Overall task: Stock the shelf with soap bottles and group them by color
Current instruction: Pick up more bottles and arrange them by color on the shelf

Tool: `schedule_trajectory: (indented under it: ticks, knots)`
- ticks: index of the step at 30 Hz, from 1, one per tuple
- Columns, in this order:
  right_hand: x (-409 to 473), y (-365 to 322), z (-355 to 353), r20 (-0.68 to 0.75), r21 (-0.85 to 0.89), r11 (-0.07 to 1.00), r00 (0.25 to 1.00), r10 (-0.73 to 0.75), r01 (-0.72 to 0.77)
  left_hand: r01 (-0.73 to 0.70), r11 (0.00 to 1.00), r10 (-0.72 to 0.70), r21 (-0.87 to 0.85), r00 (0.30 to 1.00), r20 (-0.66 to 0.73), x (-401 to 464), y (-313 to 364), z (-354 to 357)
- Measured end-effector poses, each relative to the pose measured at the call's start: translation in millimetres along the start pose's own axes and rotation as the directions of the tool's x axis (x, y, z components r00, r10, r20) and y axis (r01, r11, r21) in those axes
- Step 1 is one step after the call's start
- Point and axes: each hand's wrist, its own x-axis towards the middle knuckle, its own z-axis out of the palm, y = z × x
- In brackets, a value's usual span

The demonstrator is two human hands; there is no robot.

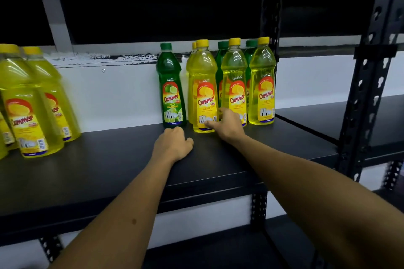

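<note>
A green soap bottle [172, 89] stands alone at the back of the black shelf [98, 170]. To its right is a mixed cluster: a yellow bottle [205, 94] in front with another close behind it, then two more yellow bottles [235, 76] [262, 85] with green bottles [221, 61] half hidden behind them. My left hand [172, 144] rests on the shelf just in front of the lone green bottle, fingers curled, holding nothing. My right hand [228, 125] reaches to the cluster's base, its index finger stretched left and touching the front yellow bottle's label.
A group of yellow bottles [28, 105] stands at the shelf's far left, with bare shelf between it and the green bottle. Black perforated uprights [367, 94] frame a neighbouring shelf on the right. A white wall runs behind, and a lower shelf lies below.
</note>
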Motion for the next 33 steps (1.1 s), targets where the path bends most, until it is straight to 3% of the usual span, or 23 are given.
schedule_trajectory:
  ticks: [5, 13, 18, 26, 33]
  knots:
    - [2.3, -1.7, 2.3, 0.039, 0.049, 0.999, 0.999, -0.017, 0.015, 0.113, 0.992, -0.112, 0.048, 0.994, -0.010, -4.4, -0.6, -8.3]
    - [15.6, 0.8, 11.9, 0.128, 0.090, 0.995, 0.991, 0.032, -0.044, -0.062, 0.995, 0.081, -0.080, 0.963, 0.257, -6.8, -48.0, -26.8]
    - [20.8, 0.5, 17.5, 0.221, 0.092, 0.993, 0.974, 0.047, -0.069, -0.042, 0.999, 0.040, 0.005, 0.978, 0.207, -8.0, -43.5, -21.8]
    - [19.1, 1.9, 16.6, 0.199, 0.049, 0.997, 0.979, 0.052, -0.063, 0.025, 0.999, -0.030, 0.035, 0.988, 0.153, -9.3, -45.2, -22.7]
    - [-1.9, -7.5, 16.2, 0.194, -0.071, 0.994, 0.979, -0.063, 0.078, -0.005, 1.000, 0.008, 0.021, 0.988, -0.156, -24.1, -43.0, -32.0]
